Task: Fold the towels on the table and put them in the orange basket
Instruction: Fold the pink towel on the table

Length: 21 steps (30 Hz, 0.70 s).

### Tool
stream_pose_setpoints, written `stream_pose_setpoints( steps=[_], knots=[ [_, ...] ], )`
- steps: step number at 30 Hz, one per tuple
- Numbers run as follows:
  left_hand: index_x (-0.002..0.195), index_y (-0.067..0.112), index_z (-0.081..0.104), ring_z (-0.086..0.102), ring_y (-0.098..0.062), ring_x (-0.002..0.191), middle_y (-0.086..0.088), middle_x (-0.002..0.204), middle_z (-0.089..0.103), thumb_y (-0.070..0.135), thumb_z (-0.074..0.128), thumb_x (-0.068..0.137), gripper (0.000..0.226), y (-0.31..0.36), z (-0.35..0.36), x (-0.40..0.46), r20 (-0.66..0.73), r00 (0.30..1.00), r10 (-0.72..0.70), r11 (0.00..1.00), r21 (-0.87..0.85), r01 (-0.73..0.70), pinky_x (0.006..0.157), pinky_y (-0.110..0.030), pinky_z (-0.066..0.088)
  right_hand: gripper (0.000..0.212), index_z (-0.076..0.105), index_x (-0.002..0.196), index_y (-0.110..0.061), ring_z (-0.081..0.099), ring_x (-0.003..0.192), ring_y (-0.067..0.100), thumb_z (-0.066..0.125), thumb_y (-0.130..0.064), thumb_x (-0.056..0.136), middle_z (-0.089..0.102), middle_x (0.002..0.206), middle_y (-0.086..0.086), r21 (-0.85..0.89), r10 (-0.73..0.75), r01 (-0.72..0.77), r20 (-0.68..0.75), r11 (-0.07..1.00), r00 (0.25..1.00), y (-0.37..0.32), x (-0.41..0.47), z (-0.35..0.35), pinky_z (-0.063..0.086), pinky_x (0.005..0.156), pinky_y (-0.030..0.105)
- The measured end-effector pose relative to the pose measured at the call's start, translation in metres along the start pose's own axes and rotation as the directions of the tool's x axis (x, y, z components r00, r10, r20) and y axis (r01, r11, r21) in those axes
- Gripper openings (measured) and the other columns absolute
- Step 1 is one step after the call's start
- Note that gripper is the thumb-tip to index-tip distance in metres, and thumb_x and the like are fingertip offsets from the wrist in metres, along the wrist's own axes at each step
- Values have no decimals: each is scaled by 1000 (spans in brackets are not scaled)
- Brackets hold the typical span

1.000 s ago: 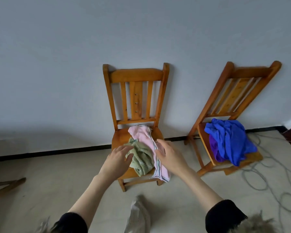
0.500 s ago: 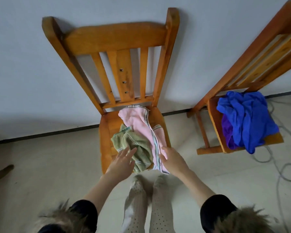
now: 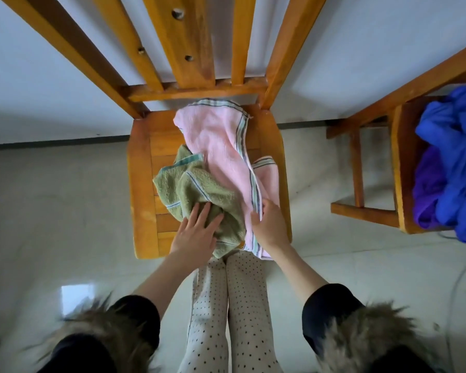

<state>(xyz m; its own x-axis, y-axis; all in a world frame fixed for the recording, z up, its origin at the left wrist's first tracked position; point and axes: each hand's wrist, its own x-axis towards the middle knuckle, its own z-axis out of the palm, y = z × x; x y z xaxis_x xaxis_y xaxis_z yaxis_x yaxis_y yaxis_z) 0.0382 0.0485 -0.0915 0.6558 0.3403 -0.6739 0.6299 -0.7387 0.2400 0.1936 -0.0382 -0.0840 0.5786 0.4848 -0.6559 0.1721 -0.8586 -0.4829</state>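
Head view: the left hand lies flat, fingers straight, on the green towel bunched on the chair seat. The right hand pinches the pink towel edge, which overhangs the seat front.
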Motion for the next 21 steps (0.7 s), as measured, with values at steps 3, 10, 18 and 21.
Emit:
stream_pose_setpoints(
  steps=[3,10,18,21],
  knots=[
    [148,29,4,-10,-31,144,-7,157,-7,33,34,97,59,1,7,5,2,1000,-14,1000,21,14,116,-48,8,24,51,115,-6,60,77,14,49,-16,93,62,95,2,81,80,-75,-55,994,995,3,5,9,48,60,15],
    [147,27,15,-2,-26,145,-5,158,4,32,32,98,52,4,-21,-2,88,996,-29,999,-30,31,116,-49,2,36,33,57,-18,30,49,8,43,-5,90,32,53,-3,156,11,9,-131,988,991,-21,-9,-25,32,44,9],
    [121,12,55,54,-21,109,-8,124,56,22,42,97,30,19,-135,-48,-57,998,4,938,-347,-23,95,-38,44,25,65,108,-6,52,79,10,47,-11,92,67,98,8,161,-252,272,-133,949,958,-92,-63,-119,34,62,10],
    [128,17,52,51,-20,119,-3,132,53,19,46,95,34,30,-191,-70,-239,971,-5,931,-356,-83,99,-33,41,23,68,105,-8,54,86,12,51,-7,90,68,104,6,112,-365,394,-209,912,907,-129,-88,-161,34,66,0]
  ],
)
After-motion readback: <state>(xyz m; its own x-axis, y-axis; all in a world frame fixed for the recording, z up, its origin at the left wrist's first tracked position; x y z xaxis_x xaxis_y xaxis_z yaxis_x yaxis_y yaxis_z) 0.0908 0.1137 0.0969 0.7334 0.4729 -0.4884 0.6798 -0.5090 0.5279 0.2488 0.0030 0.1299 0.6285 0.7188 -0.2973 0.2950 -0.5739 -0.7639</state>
